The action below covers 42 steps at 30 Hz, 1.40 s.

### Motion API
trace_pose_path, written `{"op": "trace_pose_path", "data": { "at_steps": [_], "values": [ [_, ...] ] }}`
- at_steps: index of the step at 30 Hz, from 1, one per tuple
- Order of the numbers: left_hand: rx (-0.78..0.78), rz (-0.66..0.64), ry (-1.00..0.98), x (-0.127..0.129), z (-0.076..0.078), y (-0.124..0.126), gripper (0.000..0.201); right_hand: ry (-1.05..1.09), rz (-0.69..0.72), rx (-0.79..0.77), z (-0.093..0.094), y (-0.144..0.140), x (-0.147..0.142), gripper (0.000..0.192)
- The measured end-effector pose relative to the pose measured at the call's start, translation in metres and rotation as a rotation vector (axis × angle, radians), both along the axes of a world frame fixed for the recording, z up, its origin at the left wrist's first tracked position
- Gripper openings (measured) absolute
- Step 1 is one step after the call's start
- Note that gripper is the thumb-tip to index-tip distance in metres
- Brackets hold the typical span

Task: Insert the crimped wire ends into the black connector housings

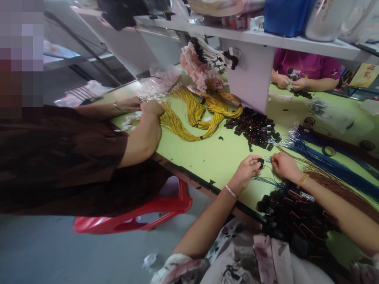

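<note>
My left hand pinches a small black connector over the green table. Just to its right, my right hand grips the ends of thin blue wires at the connector. A heap of finished black connectors with wires lies in front of me, under my right forearm. A loose pile of black connectors sits farther out on the table.
A person in dark brown on a red stool handles yellow wire bundles at the left. Another person in a magenta shirt works across the table. A white shelf post, pink-white parts, tape rolls.
</note>
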<state>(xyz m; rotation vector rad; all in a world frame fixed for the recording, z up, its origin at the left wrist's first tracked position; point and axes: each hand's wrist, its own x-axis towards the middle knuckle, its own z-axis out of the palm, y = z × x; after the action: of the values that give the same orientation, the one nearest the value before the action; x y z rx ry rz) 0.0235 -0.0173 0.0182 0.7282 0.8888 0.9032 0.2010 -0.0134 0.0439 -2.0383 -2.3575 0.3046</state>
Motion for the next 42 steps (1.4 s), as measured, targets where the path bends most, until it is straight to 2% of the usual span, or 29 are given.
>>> {"op": "trace_pose_path", "data": {
  "at_steps": [3,7,10,14,18,30,35,42],
  "values": [
    [-0.025,0.003,0.033,0.000,0.001,0.000,0.028,-0.035,0.003,-0.003,0.001,0.000,-0.001,0.016],
    [-0.072,0.018,0.056,0.003,0.003,0.000,0.024,-0.014,-0.017,0.095,0.004,-0.002,0.001,0.016],
    [-0.078,0.038,0.031,0.006,0.003,0.000,0.025,0.162,-0.023,0.126,0.006,-0.005,0.005,0.015],
    [-0.091,0.008,-0.023,0.011,0.001,0.000,0.024,0.502,0.070,0.147,0.008,-0.009,0.005,0.013],
    [-0.082,-0.010,-0.083,0.013,-0.002,0.000,0.027,0.652,0.120,0.136,0.008,-0.013,0.003,0.012],
    [-0.083,-0.028,-0.147,0.011,-0.005,-0.001,0.033,0.543,0.111,0.114,0.009,-0.017,-0.001,0.009],
    [-0.072,-0.040,-0.119,0.011,-0.007,-0.001,0.036,0.518,0.123,0.140,0.009,-0.017,-0.001,0.008],
    [-0.063,0.009,-0.026,0.019,-0.004,-0.007,0.037,0.486,0.202,0.181,0.001,-0.017,-0.001,0.011]
  ]
}}
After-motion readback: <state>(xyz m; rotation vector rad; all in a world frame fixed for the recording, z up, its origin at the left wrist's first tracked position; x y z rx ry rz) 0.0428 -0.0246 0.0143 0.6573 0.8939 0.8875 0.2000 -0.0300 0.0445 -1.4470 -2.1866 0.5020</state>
